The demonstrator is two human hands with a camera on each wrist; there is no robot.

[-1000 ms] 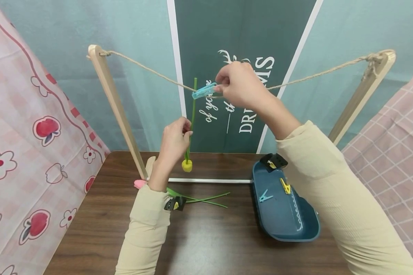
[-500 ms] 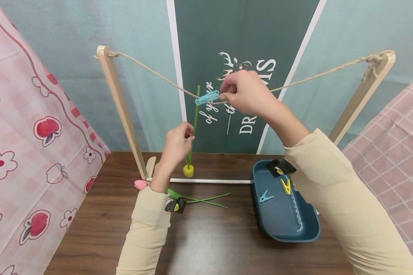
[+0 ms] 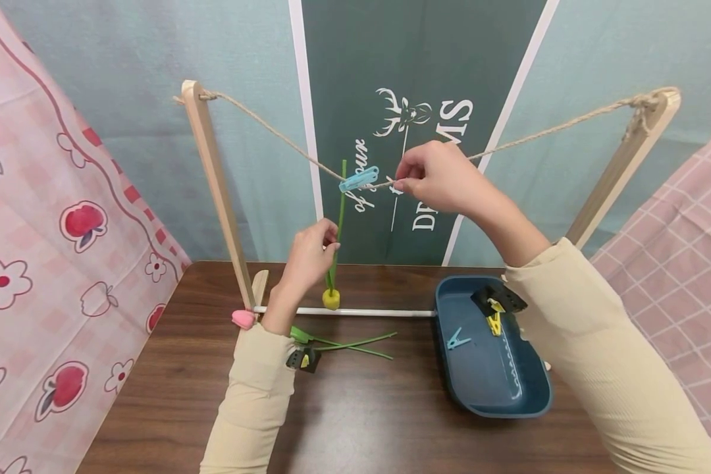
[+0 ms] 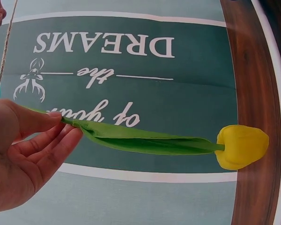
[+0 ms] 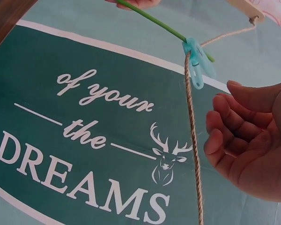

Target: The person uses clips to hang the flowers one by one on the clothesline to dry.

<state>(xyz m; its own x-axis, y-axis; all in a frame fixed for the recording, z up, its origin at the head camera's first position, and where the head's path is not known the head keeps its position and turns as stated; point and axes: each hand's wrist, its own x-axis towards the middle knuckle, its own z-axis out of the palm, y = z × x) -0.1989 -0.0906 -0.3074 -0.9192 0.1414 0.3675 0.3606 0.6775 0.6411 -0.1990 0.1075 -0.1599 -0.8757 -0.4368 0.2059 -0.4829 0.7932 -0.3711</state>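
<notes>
A yellow tulip (image 4: 243, 146) hangs head down from the twine line (image 3: 272, 130), its stem clipped near the end by a light blue clothespin (image 3: 359, 179). My left hand (image 3: 314, 253) pinches the green stem between thumb and fingertips, partway down, above the leaf. To the right of the clothespin, my right hand (image 3: 444, 176) overlaps the twine in the head view. In the right wrist view that hand (image 5: 253, 136) is beside the twine, thumb apart from loosely curled fingers, holding nothing.
Two wooden posts, left (image 3: 213, 178) and right (image 3: 619, 171), carry the twine. A white rod (image 3: 385, 313) runs low between them. The blue bin (image 3: 480, 388) holds a yellow clothespin (image 3: 495, 324) and a blue one (image 3: 457, 338). A pink tulip (image 3: 243, 319) and crossed green stems (image 3: 361, 342) lie on the table.
My right hand has let go of the light blue clothespin and moved right and down. The twine sags lower, with the clothespin and tulip; the left post's top has shifted right. My left hand moved slightly down.
</notes>
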